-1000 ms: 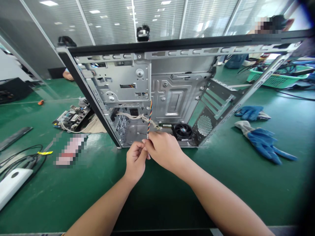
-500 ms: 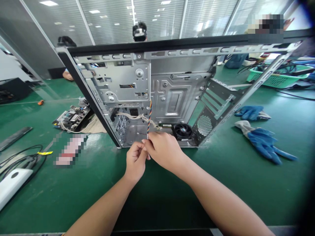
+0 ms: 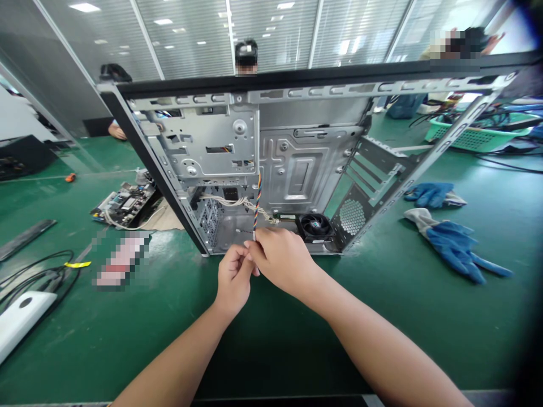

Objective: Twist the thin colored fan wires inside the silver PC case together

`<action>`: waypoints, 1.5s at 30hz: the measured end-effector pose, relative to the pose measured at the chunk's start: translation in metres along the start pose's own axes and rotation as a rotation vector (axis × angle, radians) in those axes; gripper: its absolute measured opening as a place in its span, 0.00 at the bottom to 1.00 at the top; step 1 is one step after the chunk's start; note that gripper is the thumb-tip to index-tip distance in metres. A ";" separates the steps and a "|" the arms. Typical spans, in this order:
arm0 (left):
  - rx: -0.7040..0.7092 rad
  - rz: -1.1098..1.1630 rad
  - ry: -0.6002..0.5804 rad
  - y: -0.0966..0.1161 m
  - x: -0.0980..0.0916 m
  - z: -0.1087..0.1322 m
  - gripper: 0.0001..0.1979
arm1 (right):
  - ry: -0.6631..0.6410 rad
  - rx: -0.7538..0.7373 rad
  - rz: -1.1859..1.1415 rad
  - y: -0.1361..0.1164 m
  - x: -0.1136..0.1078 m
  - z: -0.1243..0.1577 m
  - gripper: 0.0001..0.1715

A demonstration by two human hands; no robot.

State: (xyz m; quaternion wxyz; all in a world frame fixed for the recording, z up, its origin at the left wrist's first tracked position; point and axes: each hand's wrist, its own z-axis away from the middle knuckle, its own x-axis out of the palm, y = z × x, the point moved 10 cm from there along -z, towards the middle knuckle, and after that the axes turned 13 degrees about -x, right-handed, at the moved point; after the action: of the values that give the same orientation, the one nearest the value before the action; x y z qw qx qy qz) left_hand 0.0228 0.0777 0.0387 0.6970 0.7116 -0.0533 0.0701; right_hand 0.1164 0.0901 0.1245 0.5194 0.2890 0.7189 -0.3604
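An open computer case stands on the green table in front of me. From its drive cage hangs a twisted multicoloured cable, which runs down into my fingers. My right hand is closed on the cable's lower end. Against its fingertips, my left hand pinches at the same spot; the cable's tip is hidden between the two. Behind the hands, on the case floor, lie a black cooling fan and a green memory stick. White wires run across the inside.
Left of the case lie a circuit board, a blurred pink item, a dark bar and black cables. On the right are blue gloves and a green basket of cables. Other people sit behind the case.
My hands and the cable stay practically where they were. Behind the case, the head of a person at the centre has shifted slightly right.
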 end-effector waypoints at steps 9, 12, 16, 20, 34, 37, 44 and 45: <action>0.023 -0.005 -0.029 0.002 0.003 0.000 0.11 | 0.008 -0.009 -0.006 -0.001 -0.001 0.000 0.16; 0.014 -0.017 -0.004 0.000 0.000 -0.001 0.11 | 0.018 -0.006 0.000 0.000 -0.001 0.000 0.16; 0.003 -0.007 0.011 -0.001 -0.001 -0.001 0.11 | 0.012 -0.005 -0.002 -0.001 0.000 0.000 0.17; -0.005 0.022 -0.019 -0.002 0.002 -0.001 0.11 | 0.020 -0.012 -0.011 -0.001 -0.002 0.000 0.16; -0.030 0.020 0.007 -0.005 -0.002 -0.001 0.12 | 0.024 -0.014 -0.001 -0.001 0.000 0.000 0.16; -0.040 0.027 0.017 -0.007 -0.002 -0.001 0.13 | 0.018 -0.014 -0.002 -0.001 0.001 0.000 0.17; -0.043 0.047 -0.006 -0.007 0.001 -0.001 0.13 | 0.016 -0.013 -0.007 -0.001 0.001 0.000 0.17; -0.040 0.045 -0.010 -0.006 0.001 -0.001 0.13 | 0.017 -0.013 -0.008 -0.001 0.001 0.000 0.17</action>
State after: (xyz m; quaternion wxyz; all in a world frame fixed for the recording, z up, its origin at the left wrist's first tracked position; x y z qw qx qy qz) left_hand 0.0249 0.0788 0.0326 0.7090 0.6966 -0.0743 0.0811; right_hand 0.1151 0.0898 0.1234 0.5138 0.2857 0.7266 -0.3556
